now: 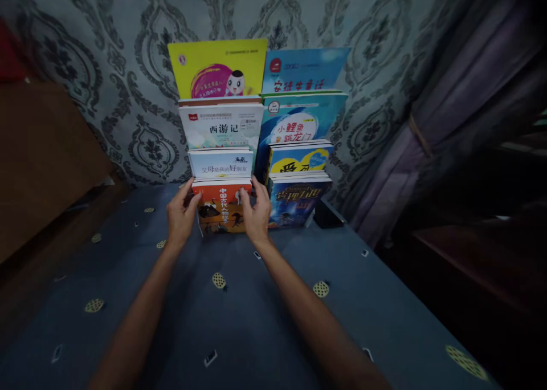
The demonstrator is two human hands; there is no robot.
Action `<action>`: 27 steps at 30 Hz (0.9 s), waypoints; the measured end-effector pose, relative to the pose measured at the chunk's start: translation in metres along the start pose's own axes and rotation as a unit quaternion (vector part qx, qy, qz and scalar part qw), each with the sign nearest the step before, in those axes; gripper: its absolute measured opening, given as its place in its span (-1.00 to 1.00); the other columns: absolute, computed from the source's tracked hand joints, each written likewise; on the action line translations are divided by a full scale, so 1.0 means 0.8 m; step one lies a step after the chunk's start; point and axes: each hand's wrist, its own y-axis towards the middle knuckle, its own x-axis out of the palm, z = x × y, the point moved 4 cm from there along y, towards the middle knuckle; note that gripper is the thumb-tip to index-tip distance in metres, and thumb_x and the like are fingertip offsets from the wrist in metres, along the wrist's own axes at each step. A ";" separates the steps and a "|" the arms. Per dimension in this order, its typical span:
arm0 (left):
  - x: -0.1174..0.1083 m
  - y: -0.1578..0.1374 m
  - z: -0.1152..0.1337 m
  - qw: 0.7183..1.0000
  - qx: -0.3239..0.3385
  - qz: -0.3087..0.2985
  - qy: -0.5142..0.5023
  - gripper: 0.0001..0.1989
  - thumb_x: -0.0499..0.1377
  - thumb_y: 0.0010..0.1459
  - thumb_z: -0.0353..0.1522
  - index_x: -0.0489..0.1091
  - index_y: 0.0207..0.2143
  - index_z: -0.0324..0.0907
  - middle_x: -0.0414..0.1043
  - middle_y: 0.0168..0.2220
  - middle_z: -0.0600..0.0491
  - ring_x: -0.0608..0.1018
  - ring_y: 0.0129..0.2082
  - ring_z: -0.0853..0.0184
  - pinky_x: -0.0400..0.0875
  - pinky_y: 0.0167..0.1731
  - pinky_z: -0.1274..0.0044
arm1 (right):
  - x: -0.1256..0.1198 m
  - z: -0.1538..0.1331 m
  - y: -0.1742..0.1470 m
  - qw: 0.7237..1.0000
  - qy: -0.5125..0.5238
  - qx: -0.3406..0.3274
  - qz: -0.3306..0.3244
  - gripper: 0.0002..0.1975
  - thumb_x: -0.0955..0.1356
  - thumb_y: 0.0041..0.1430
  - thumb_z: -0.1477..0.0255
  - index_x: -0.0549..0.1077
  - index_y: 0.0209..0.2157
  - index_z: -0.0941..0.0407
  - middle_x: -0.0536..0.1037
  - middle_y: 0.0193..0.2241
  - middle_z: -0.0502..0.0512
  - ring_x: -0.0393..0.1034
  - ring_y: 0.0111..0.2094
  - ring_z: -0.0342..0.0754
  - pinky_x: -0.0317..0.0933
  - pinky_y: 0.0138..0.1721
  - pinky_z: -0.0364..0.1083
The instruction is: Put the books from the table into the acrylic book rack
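Two rows of upright books stand against the wall, stepped from tall at the back to short in front. The frontmost of the left row is an orange book (231, 207) with dark figures on its cover. My left hand (182, 212) grips its left edge, thumb on the front and fingers round the side. On its right edge my right hand (257, 212) does the same. Behind it are a pale blue book (220, 165), a white book (222, 128) and a tall yellow book (213, 59). My right hand is close beside the dark blue book (294, 204).
In the right row, a yellow-and-blue book (299, 161), a teal book (305, 113) and a blue book (305, 65) rise behind. A dark flat object (328, 216) lies beside them. A purple curtain (393, 150) hangs right; a brown box (43, 156) stands left.
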 end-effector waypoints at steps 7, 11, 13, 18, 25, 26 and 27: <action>0.001 -0.001 0.002 0.998 0.025 -0.010 0.050 -0.53 0.20 0.23 -0.16 0.48 0.14 -0.14 0.53 0.12 -0.10 0.58 0.02 0.15 0.45 0.06 0.34 | 0.007 0.004 -0.006 1.000 0.010 0.014 0.003 -0.58 0.26 0.38 0.24 0.42 0.17 0.08 0.50 0.07 0.31 0.40 0.13 0.11 0.32 0.16 0.17; 0.000 -0.001 0.001 0.997 0.037 -0.004 0.074 -0.52 0.19 0.24 -0.14 0.48 0.13 -0.15 0.54 0.09 -0.10 0.59 0.00 0.15 0.45 0.05 0.34 | 0.008 0.004 -0.004 1.000 0.016 0.017 0.005 -0.57 0.26 0.38 0.24 0.43 0.17 0.10 0.51 0.07 0.33 0.40 0.12 0.12 0.32 0.16 0.18; -0.001 0.000 0.000 0.996 0.037 -0.005 0.082 -0.52 0.19 0.24 -0.13 0.48 0.13 -0.15 0.55 0.07 -0.10 0.58 0.01 0.15 0.44 0.05 0.34 | 0.008 0.004 -0.003 1.000 0.017 0.023 0.001 -0.57 0.26 0.38 0.24 0.43 0.18 0.10 0.52 0.06 0.31 0.40 0.12 0.12 0.31 0.16 0.17; -0.002 0.002 -0.005 0.997 0.033 -0.010 0.070 -0.48 0.19 0.22 -0.11 0.45 0.16 -0.13 0.53 0.08 -0.09 0.58 0.02 0.16 0.43 0.08 0.36 | 0.003 0.008 -0.011 0.999 0.015 0.029 -0.033 -0.57 0.22 0.39 0.28 0.41 0.20 0.10 0.53 0.08 0.27 0.41 0.13 0.10 0.29 0.18 0.12; -0.005 0.001 -0.001 0.991 0.049 -0.006 0.121 -0.45 0.15 0.24 -0.10 0.41 0.19 -0.17 0.56 -0.02 -0.05 0.59 -0.07 0.23 0.45 0.02 0.44 | -0.009 0.014 -0.056 0.997 0.005 0.029 -0.077 -0.47 0.19 0.38 0.35 0.25 0.31 0.22 0.34 0.29 0.35 0.20 0.33 0.08 0.09 0.36 0.11; -0.006 0.000 0.002 0.990 0.058 -0.009 0.132 -0.44 0.14 0.24 -0.10 0.40 0.20 -0.19 0.54 0.01 -0.08 0.58 -0.03 0.22 0.44 0.05 0.43 | -0.013 0.015 -0.064 0.996 0.008 0.031 -0.088 -0.47 0.18 0.38 0.36 0.26 0.31 0.22 0.34 0.29 0.36 0.20 0.34 0.08 0.10 0.37 0.11; -0.007 0.000 0.006 0.987 0.067 -0.012 0.144 -0.43 0.13 0.25 -0.10 0.38 0.21 -0.20 0.53 0.04 -0.10 0.57 0.00 0.21 0.42 0.07 0.42 | -0.016 0.016 -0.073 0.994 0.011 0.033 -0.100 -0.48 0.18 0.37 0.38 0.27 0.30 0.22 0.35 0.29 0.36 0.21 0.33 0.09 0.10 0.36 0.12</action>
